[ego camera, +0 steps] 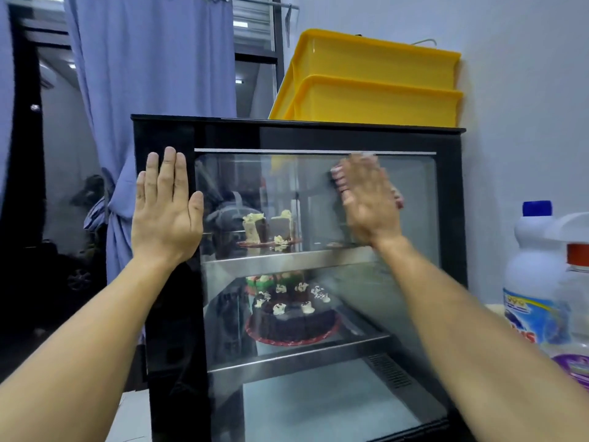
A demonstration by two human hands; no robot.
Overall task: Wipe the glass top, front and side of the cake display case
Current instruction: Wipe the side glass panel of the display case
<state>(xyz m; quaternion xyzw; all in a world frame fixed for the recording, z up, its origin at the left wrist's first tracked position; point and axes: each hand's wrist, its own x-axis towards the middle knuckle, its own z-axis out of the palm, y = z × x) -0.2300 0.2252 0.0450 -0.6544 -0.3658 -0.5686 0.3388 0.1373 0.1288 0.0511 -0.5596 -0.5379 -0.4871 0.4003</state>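
Observation:
The black-framed cake display case (165, 314) stands straight ahead with its glass front (408, 282) facing me. My left hand (165, 212) lies flat, fingers straight, on the left frame of the front. My right hand (366, 199), blurred by motion, presses a pink-and-white cloth (338, 180) against the upper part of the glass; only the cloth's edges show around the fingers. Inside, cake slices (267, 228) sit on the upper shelf and a chocolate cake (291, 317) on the middle shelf.
Two stacked yellow plastic tubs (376, 90) rest on the case's top. A white bottle with a blue cap (535, 275) and other containers stand close to the case's right side. A lilac curtain (153, 59) hangs to the left, and a white wall rises behind.

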